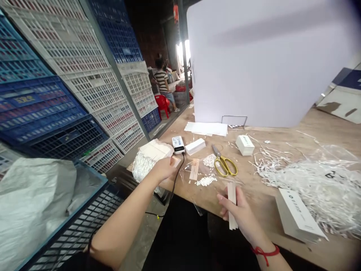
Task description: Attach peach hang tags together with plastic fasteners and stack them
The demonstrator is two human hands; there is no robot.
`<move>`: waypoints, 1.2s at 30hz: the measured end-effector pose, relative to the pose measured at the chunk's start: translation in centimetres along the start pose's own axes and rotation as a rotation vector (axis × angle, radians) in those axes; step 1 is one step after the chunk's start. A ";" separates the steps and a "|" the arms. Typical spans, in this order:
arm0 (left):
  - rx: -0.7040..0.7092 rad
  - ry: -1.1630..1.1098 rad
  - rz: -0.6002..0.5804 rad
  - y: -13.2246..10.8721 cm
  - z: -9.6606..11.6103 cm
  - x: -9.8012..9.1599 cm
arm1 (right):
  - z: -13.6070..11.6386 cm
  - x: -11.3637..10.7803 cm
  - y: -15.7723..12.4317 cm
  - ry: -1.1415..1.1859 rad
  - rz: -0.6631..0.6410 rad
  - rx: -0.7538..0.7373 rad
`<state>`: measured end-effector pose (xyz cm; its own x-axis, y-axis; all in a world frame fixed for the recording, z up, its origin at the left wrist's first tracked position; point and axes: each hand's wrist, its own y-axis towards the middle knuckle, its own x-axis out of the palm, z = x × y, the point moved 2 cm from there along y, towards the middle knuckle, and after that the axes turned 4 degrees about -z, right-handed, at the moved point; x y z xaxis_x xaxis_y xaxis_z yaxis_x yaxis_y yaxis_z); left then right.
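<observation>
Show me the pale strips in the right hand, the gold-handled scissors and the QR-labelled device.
Pale strips (232, 194), head view, point on their upper part.
Gold-handled scissors (216, 165), head view, point on a finger loop.
QR-labelled device (178, 142), head view, point on the QR label.

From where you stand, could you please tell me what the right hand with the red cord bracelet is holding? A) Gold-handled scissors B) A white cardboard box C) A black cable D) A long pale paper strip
D: the right hand grips a long pale paper strip upright, while the gold-handled scissors lie apart on the table.
</observation>
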<state>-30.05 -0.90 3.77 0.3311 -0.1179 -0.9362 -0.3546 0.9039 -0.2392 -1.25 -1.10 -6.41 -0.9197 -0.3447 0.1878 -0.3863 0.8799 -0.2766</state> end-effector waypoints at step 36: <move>0.506 -1.557 -0.671 -11.2 7.4 12.1 | -2.6 4.8 -3.4 -0.186 -0.038 -0.178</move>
<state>-15.57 -9.44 -3.01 0.8465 -0.2952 0.4430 0.3588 0.9311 -0.0653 -4.19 -4.86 -2.10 -0.9083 -0.4181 0.0137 -0.4173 0.9033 -0.0995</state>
